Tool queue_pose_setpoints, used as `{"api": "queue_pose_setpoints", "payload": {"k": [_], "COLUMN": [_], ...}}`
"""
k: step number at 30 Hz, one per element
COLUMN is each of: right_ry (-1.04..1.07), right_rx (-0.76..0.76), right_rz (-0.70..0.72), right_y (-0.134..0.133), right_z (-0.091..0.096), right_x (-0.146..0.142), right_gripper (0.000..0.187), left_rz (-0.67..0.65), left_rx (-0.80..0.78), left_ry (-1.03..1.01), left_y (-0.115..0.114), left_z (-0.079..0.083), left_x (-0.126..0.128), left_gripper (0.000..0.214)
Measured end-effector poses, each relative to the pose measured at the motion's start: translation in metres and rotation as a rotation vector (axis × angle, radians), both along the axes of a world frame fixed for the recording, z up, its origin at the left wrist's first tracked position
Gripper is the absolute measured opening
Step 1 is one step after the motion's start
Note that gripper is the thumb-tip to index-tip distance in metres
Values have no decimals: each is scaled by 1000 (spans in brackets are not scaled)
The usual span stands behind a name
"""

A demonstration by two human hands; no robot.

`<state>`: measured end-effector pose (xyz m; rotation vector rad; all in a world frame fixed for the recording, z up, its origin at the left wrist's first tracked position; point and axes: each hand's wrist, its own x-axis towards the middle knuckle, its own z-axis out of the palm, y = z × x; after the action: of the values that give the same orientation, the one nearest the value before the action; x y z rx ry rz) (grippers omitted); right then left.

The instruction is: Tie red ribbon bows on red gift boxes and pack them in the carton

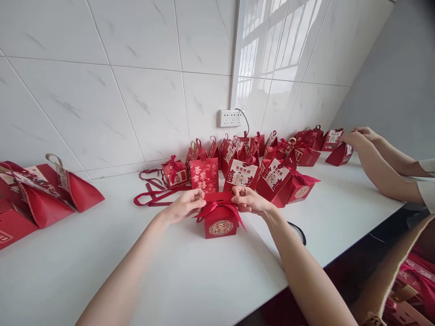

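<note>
A small red gift box (220,227) with a gold round emblem stands upright on the white table in front of me. A red ribbon (221,206) is tied in a bow across its upper part, its tails hanging to both sides. My left hand (186,205) pinches the ribbon at the box's upper left corner. On the opposite corner, the fingers of my right hand (250,200) are closed on the ribbon too. The fingertips partly cover what they grip. Directly behind is a red box with white lettering (204,175).
Many red gift boxes (302,188) crowd along the tiled wall, and more red boxes (79,191) stand at left. Loose red ribbon (146,199) lies behind my left hand. At right, another person's hands (356,136) touch a box. An open bag (397,267) holds red packages below the table edge.
</note>
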<state>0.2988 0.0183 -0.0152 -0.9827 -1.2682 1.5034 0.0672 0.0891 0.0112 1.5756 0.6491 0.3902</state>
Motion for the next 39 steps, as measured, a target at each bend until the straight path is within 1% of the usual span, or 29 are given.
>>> {"api": "queue_pose_setpoints", "payload": {"k": [4, 5, 6, 7, 8, 9, 11, 12, 13, 15, 17, 18, 20, 22, 24, 27, 31, 33, 35, 37, 39], "right_ry": [-87, -108, -132, -168, -226, -307, -511, -619, -719, -923, -1104, -1167, -1238, -1279, -1302, -1263, -1154, -1094, -1047, -1019, -1003], "right_rx": [-73, -77, -63, -33, 14, 77, 253, 370, 507, 793, 956, 995, 1022, 1006, 995, 1008, 1073, 1094, 1098, 1109, 1126], "right_rz": [-28, -37, -76, -154, -273, -420, -690, -771, -801, -800, -783, -771, -747, -741, -767, -821, -860, -861, -854, -838, -816], "right_y": [-2, -4, -8, -13, -18, -25, -40, -47, -53, -60, -62, -61, -59, -58, -57, -57, -57, -57, -58, -60, -61], "right_z": [6, 9, 13, 18, 22, 26, 30, 29, 27, 20, 10, 6, -1, -7, -11, -16, -22, -23, -23, -23, -23], "right_x": [9, 13, 16, 18, 16, 12, -9, -25, -43, -79, -107, -117, -127, -129, -129, -126, -121, -118, -115, -113, -112], "right_gripper": [46, 48, 52, 56, 58, 56, 41, 33, 26, 20, 25, 29, 32, 26, 21, 20, 16, 17, 18, 18, 18], "left_rz": [6, 4, 3, 4, 6, 8, 0, -8, -18, -39, -47, -46, -36, -14, 12, 45, 87, 115, 173, 280, 385], "left_rx": [33, 53, 82, 118, 159, 196, 247, 262, 278, 302, 295, 283, 262, 262, 264, 270, 279, 267, 258, 275, 298], "left_ry": [105, 123, 144, 170, 205, 243, 298, 306, 304, 289, 281, 278, 274, 272, 269, 264, 265, 281, 307, 323, 315], "left_y": [-4, -5, -5, -6, -7, -8, -9, -10, -10, -9, -8, -7, -7, -8, -10, -11, -12, -13, -16, -20, -24], "left_z": [9, 12, 15, 19, 22, 25, 29, 31, 31, 31, 30, 30, 29, 28, 28, 27, 25, 24, 21, 16, 8], "left_x": [-2, -3, -4, -4, -5, -6, -6, -6, -5, -5, -5, -5, -5, -5, -4, 0, 5, 9, 13, 20, 27], "left_gripper": [30, 30, 30, 30, 31, 32, 34, 35, 36, 36, 34, 32, 28, 24, 21, 17, 15, 18, 25, 39, 58]}}
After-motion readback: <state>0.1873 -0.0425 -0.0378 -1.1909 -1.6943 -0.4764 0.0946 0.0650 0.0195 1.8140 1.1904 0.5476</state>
